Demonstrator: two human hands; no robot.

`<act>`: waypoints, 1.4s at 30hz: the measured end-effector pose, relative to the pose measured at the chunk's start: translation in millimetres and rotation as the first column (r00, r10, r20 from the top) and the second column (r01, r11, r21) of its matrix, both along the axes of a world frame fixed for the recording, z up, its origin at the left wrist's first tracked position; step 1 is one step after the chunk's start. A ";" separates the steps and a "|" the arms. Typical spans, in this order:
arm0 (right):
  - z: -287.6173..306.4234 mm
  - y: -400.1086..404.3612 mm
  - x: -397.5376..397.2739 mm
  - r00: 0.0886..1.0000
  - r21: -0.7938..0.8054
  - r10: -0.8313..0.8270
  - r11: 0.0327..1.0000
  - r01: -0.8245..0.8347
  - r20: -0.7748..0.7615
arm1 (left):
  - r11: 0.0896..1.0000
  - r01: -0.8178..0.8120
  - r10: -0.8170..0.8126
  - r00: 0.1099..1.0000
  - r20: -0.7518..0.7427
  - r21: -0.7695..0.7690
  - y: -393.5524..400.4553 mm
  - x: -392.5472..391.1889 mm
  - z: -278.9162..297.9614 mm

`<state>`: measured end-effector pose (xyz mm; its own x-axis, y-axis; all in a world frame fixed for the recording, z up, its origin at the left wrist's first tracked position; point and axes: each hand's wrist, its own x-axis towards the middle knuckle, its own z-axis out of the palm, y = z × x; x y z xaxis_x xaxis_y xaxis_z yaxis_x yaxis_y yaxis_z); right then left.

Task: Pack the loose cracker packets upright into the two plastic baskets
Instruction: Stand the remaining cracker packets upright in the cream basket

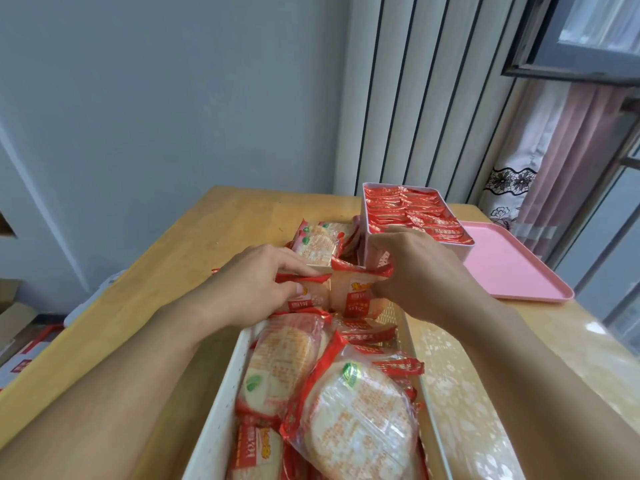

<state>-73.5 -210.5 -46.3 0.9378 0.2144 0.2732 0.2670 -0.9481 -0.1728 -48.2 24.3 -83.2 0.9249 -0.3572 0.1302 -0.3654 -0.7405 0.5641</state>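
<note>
Broadly, the wooden worktop [145,306] carries everything: two baskets, one pink tray [509,268] and a heap of packets. The far pink basket [467,249] sits on the tray's near-left end and looks finished, packed rim to rim with red packets standing on edge in tight rows; they are too many and too close to count.

The near white basket [221,403] is, as I judge it, the one in hand and only partly done. At least five large packets lie flat or slanted in its near end, so they would need righting, while its far end holds a few upright.

Beyond it a small loose pile [320,242] of perhaps three or four packets waits on the worktop, touching neither basket's inside.

Two hands work at the white basket's far end. The left hand [256,289] has its fingers [301,265] curled round one upright packet [308,296], thumb on its face. The right hand [419,275] pinches a second upright packet [353,292] just beside the first, both standing at that far end.
</note>
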 end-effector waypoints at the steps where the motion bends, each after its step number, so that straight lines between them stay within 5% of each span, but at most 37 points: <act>1: -0.4 2.1 -1.1 1.000 -0.030 -0.004 1.000 0.004 -0.004 | 1.000 -0.028 0.028 1.000 0.012 0.001 -0.1 -0.3 -0.1; 5: 1.0 8.8 -7.1 0.999 -0.151 -0.038 0.988 0.033 -0.033 | 0.984 -0.174 0.175 0.983 0.053 -0.030 -3.4 -6.7 5.6; 10: -0.4 2.2 -6.1 0.999 -0.184 -0.054 0.981 0.054 0.004 | 0.980 -0.150 0.158 0.986 0.056 -0.128 -16.4 -17.7 6.9; 16: 24.3 -8.0 -19.3 0.954 0.062 0.256 0.966 -0.249 -0.154 | 0.998 -0.061 0.061 0.998 -0.008 -0.033 -18.5 -17.3 5.1; 21: 19.6 1.3 -26.2 0.824 0.045 0.374 0.918 -0.394 -0.425 | 1.000 -0.010 0.008 0.998 -0.057 -0.023 -17.3 -14.2 1.0; 26: 9.3 4.2 -17.0 0.872 0.153 0.396 0.918 -0.367 -0.287 | 0.998 0.001 -0.005 0.998 -0.062 -0.063 -10.1 -11.8 6.0; 34: 7.0 -0.9 -2.8 0.968 0.560 0.239 0.813 -0.157 -0.076 | 0.910 -0.033 0.039 0.999 0.007 -0.413 -2.6 -12.3 29.3; 42: 10.0 -3.0 -3.4 0.965 0.628 0.237 0.769 -0.116 -0.112 | 0.896 0.067 -0.038 0.996 0.075 -0.439 -11.5 -20.0 25.4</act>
